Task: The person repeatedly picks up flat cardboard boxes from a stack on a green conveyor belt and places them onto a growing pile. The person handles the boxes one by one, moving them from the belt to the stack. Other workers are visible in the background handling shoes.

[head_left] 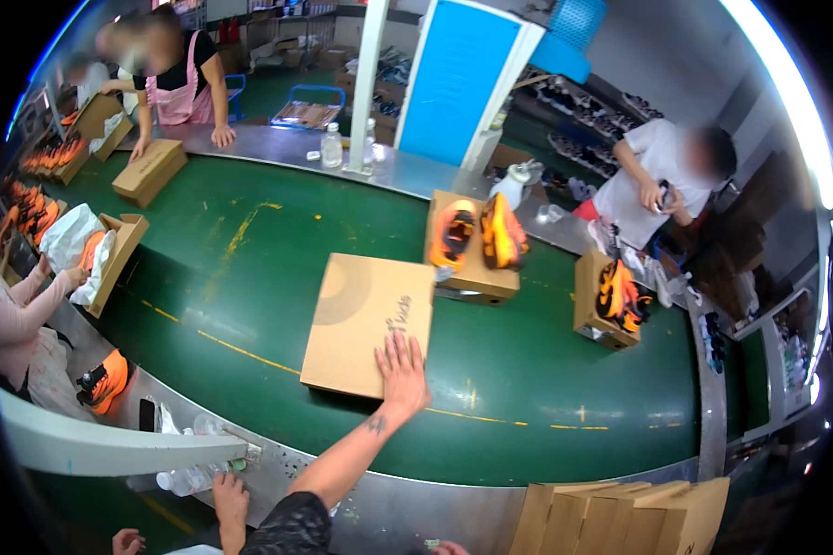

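Observation:
My left hand [403, 370] lies flat on the near right part of a closed brown cardboard shoebox [352, 310], fingers stretched out and palm down. The arm reaches in from the lower edge, in a dark patterned sleeve. This box rests on the green conveyor belt [250, 319]. At the bottom edge only a sliver of what looks like my right hand [449, 548] shows; its fingers cannot be made out. Just beyond the shoebox, an orange and black shoe [454, 236] and a second such shoe [503, 233] sit on another box [477, 285].
Brown boxes [611, 523] stand in a row at the lower right. A white post [130, 450] crosses the lower left beside bottles [194, 478] and another person's hand [231, 501]. Farther right, orange shoes [620, 294] top a box. Several people work around the belt.

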{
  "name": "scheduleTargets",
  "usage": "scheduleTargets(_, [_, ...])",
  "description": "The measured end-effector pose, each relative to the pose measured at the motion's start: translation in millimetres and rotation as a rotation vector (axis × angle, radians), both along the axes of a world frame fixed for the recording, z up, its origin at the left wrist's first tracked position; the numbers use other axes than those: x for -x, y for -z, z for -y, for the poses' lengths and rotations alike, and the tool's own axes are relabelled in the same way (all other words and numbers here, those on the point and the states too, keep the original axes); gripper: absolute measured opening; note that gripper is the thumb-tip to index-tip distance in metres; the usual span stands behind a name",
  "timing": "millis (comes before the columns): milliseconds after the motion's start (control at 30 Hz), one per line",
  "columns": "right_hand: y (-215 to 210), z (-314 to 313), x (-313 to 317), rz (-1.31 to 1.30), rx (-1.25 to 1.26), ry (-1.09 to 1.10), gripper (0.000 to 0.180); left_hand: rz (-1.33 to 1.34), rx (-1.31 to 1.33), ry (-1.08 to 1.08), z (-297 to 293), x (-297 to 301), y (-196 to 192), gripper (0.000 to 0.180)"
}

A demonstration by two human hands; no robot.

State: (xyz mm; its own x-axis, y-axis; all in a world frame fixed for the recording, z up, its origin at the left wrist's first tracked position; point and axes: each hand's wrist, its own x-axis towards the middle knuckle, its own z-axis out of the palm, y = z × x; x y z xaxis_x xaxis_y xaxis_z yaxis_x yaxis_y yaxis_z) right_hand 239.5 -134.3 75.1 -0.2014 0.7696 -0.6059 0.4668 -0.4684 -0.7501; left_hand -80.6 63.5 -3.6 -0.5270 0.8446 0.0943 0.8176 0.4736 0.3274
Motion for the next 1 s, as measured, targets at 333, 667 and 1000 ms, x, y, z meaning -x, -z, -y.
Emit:
scheduleTargets(333, [-2.0, -234.2, 183.1, -0.008, -0.927, -0.424, 0.041, 0.148, 0.241, 0.098, 158.7, 19.3, -48.6, 0.095])
scheduleTargets(667, [70.6, -272.1, 203.3, 0.390, -0.708, -0.714, 0.075, 0.171, -0.191, -0.013, 111.2, -49.2, -9.2, 0.071])
scheduleTargets(1000, [83.3, -223.1, 163.7, -0.029, -0.588, -0.327, 0.071, 0.157, -0.395, -0.673, 106.2, -27.3, 25.4, 0.086])
